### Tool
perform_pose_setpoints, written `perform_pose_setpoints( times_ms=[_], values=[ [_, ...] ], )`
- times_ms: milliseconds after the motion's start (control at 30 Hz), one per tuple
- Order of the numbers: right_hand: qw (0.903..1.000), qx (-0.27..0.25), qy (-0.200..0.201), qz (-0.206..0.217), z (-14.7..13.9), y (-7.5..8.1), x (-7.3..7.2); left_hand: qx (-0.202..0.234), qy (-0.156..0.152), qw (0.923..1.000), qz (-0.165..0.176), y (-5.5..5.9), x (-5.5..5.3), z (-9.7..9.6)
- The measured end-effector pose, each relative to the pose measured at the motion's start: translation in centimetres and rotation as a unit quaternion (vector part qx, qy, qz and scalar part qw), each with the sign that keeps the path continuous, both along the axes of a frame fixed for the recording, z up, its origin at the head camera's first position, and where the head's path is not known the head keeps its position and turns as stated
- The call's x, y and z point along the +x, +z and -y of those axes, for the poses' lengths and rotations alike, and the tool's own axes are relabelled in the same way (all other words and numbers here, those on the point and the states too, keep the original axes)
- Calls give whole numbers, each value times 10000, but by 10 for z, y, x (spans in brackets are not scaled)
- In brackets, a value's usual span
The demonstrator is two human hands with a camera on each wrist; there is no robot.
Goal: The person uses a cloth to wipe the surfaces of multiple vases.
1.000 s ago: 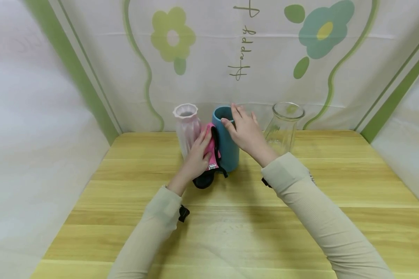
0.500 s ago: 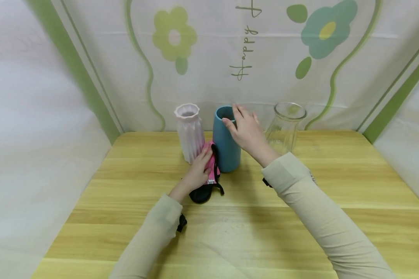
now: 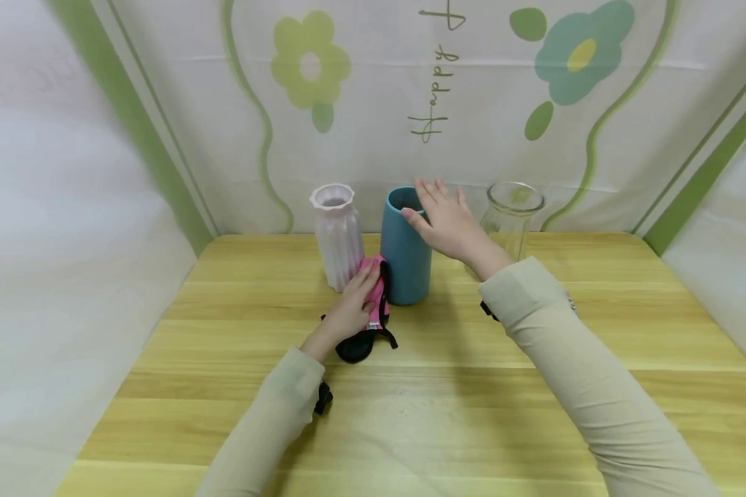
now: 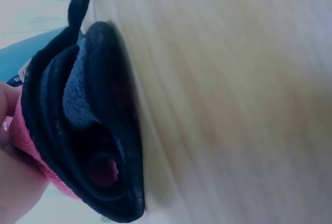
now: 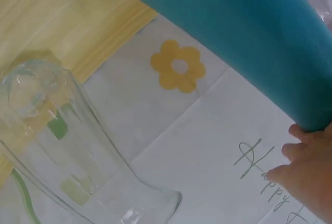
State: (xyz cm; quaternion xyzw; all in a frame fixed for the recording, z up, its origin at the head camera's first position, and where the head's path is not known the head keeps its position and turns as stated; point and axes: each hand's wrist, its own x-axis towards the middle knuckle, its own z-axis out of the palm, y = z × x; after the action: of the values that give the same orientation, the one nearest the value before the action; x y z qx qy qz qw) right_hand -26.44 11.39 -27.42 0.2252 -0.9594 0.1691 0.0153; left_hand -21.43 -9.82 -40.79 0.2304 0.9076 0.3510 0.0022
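In the head view my left hand grips a folded pink cloth with black edging and a tag, down on the table in front of the vases. Its layers, dark lining and black loop show in the left wrist view, where the folded cloth stands against the wood. My right hand is at the rim of a tall blue vase, fingers straight and spread. The blue vase stands upright, just behind the cloth. To its left is a pale pink fluted vase, partly behind the left hand.
A clear glass vase stands to the right, partly behind the right forearm; the right wrist view shows more of this glass vase. All stand on a wooden table. A white printed cloth backdrop closes off the back.
The left hand has brought the pink cloth down and toward me, from between the vases onto the table. The right hand has shifted slightly right and its fingers have spread.
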Motion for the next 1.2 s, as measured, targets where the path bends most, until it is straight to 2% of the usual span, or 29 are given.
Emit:
perform_pose_setpoints(
  times_ms=[133, 233, 400, 500, 567, 700, 833, 1033, 1200],
  values=[
    [9992, -219, 251, 241, -5, -1, -2, 398, 28, 9992, -87, 1, -1, -1],
    [9981, -349, 359, 355, -6, -1, -3, 815, 41, 9957, -435, 7, -1, -3],
    [9990, -238, 215, 318, -1, 1, 1, 1376, 64, 9805, -1400, 31, -4, -7],
    [9998, -81, 37, 159, 5, 2, 4, 1296, 153, 9747, -1812, 47, -6, -10],
    [10000, 45, -74, 17, 9, 1, 7, 1156, 174, 9747, -1903, 56, -6, -11],
    [9991, 255, -228, -264, 16, 0, 11, 842, 194, 9809, -1742, 65, -7, -13],
    [9985, 201, -348, -367, 18, -1, 14, 649, 190, 9870, -1460, 65, -8, -13],
    [9985, 70, -408, -347, 18, -2, 16, 259, 46, 9957, -889, 46, -6, -6],
    [9984, 29, -450, -334, 18, -1, 16, 166, -62, 9981, -584, 27, -4, -2]
  ],
)
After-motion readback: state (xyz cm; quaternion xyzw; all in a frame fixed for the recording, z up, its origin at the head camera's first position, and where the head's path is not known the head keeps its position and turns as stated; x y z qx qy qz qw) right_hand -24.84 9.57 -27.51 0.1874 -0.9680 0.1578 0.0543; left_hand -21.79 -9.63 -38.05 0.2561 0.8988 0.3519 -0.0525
